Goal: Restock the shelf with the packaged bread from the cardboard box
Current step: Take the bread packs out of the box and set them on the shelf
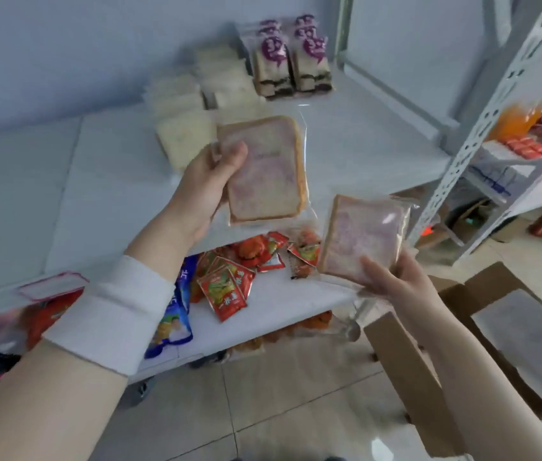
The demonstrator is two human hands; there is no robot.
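The big white shelf (363, 154) has piles of pale bread (189, 128) at the back, and the open brown cardboard box (409, 377) is at the lower right. Two flat pink slices with brown crusts, each in a clear bag, are up in the air: the higher bread pack (266, 174) is over the shelf and the lower bread pack (363, 237) is nearer the box. The left hand (203, 191) reaches forward and grips the higher one, thumb on its front, and the right hand (392, 281) holds the lower one at its bottom edge.
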